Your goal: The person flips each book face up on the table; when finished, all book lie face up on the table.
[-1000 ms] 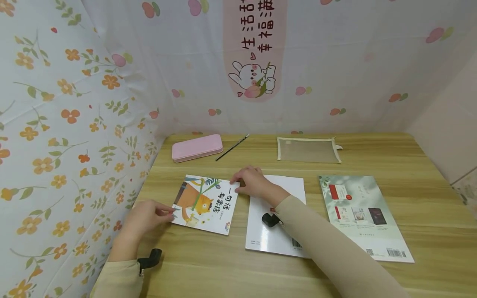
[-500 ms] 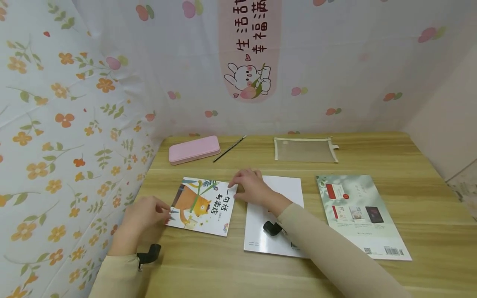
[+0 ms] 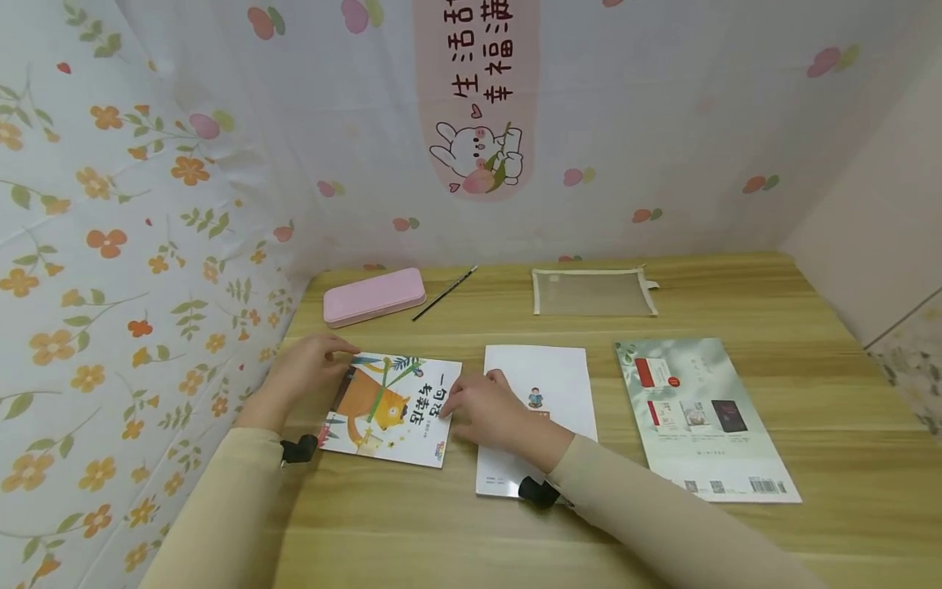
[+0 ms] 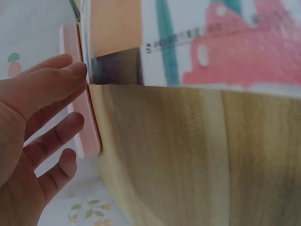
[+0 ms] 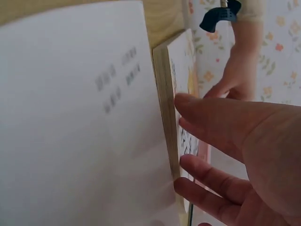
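Note:
A picture book (image 3: pixel 390 405) with an orange cat on its cover lies on the left of the wooden table. My left hand (image 3: pixel 303 372) is at the book's far left corner, fingertips right by the edge. In the left wrist view the fingers of that hand (image 4: pixel 42 108) are spread and loosely bent. My right hand (image 3: pixel 493 413) reaches over a white book (image 3: pixel 562 372) to the picture book's right side. Seen from the right wrist, its thumb and fingertips touch the cover near the page edge (image 5: pixel 164 94). No grip shows in either hand.
A pink pencil case (image 3: pixel 375 296) and a dark pencil (image 3: pixel 445 293) lie at the back left. Behind the white book is a mesh zip pouch (image 3: pixel 594 293). A green magazine (image 3: pixel 706 442) lies to the right. Floral cloth (image 3: pixel 147 327) hangs along the table's left side.
My left hand has moved from the picture book's left edge up to its far corner. My right hand has slid nearer down the right edge. The view has shifted slightly.

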